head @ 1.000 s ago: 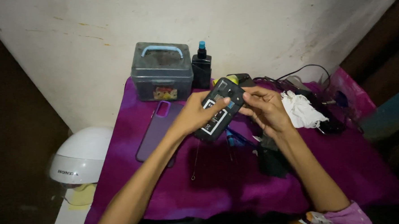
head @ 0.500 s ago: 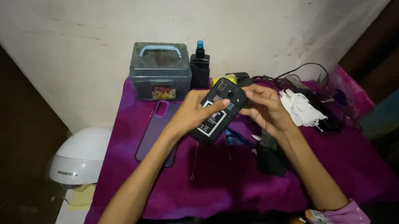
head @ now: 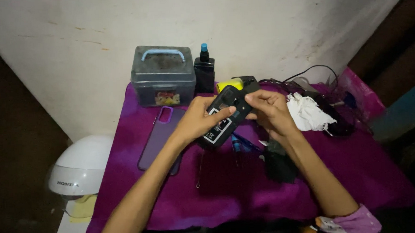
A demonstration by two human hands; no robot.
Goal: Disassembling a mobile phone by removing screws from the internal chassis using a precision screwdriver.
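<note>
Opened phone (head: 224, 116) held up off purple cloth (head: 229, 185), back cover gone, battery label showing. Left hand (head: 199, 119) cradling lower half, fingers wrapped beneath, thumb pressed flat across label. Right hand (head: 271, 110) at upper end, thumb and forefinger pinched together on top corner, remaining fingers curled behind. Looks like mid-disassembly: picking at some part near camera end; exact part too small to tell. Next move likely calls for steady left grip and fine pull from pinching fingertips, no twisting. Left of left fingers: clear case (head: 159, 137) flat on cloth. Beyond fingertips: grey box (head: 163, 76), dark bottle (head: 204, 72). Right of right fingers: white rag (head: 307, 112). Below wrists: thin tools, indistinct.
</note>
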